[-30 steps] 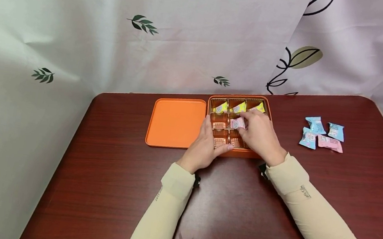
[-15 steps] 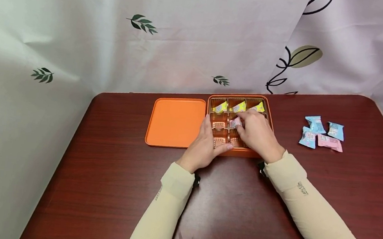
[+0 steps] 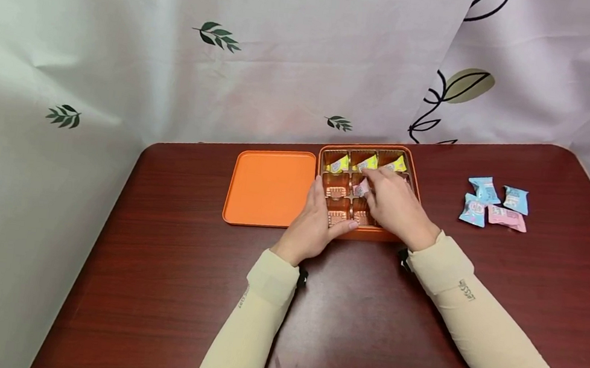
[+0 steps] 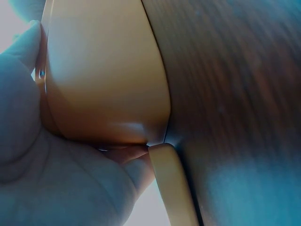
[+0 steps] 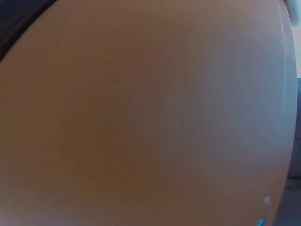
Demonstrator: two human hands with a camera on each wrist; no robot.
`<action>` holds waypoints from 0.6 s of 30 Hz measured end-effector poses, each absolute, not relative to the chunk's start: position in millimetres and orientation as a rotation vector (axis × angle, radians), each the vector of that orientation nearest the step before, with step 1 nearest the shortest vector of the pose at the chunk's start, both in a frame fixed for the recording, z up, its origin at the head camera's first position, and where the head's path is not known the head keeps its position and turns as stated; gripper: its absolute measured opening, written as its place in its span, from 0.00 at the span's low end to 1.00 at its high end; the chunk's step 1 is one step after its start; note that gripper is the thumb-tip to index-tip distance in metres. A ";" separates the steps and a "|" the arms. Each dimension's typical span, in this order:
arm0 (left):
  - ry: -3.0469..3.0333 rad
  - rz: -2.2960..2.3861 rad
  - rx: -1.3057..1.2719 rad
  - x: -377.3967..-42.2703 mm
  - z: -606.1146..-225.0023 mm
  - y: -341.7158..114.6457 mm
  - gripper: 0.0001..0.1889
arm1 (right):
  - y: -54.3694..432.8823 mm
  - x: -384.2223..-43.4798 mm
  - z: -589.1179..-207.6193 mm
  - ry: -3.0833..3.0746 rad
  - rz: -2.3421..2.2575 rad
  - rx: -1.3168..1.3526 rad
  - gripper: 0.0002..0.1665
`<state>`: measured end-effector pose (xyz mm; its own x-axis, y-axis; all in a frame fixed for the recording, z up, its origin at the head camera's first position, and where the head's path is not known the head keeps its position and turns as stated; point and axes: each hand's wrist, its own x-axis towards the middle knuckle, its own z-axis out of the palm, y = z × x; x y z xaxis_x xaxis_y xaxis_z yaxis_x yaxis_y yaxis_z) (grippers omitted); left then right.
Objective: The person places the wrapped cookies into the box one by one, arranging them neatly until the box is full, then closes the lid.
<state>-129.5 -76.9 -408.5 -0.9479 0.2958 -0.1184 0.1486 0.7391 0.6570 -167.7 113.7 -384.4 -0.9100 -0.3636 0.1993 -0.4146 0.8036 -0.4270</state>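
Note:
My right hand (image 3: 398, 207) pinches a pink-wrapped candy (image 3: 361, 188) between thumb and fingers, down in the centre cell of an orange box (image 3: 371, 235). That box has a clear divided insert, and yellow-wrapped candies (image 3: 367, 163) lie in its back row. With straight fingers along the box's left side and thumb on its front rim, my left hand (image 3: 308, 231) steadies the near left corner. The left wrist view shows the palm (image 4: 61, 179) against that corner. The box's smooth front wall (image 5: 141, 113) fills the right wrist view, so the right fingers are hidden there.
An orange lid (image 3: 271, 188) lies flat against the box's left side. To the right, several blue candies (image 3: 484, 190) and a pink candy (image 3: 506, 218) lie loose on the dark red wooden table (image 3: 179, 292). A patterned white curtain (image 3: 285, 73) hangs behind the table.
My right hand has shifted slightly left and lower into the centre cell with the pink candy, which now sits more to the left. My left hand stays at the box corner.

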 end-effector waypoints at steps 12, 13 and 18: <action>2.727 0.994 0.364 -129.2 -407.9 -77.0 0.60 | 116.2 -165.1 -384.7 -2.848 0.623 0.572 0.16; 2.727 0.993 0.366 -129.2 -408.0 -77.1 0.60 | 116.5 -164.9 -385.0 -2.852 0.620 0.567 0.15; 2.727 0.990 0.368 -129.2 -408.6 -77.5 0.60 | 117.8 -163.5 -386.2 -2.864 0.610 0.535 0.14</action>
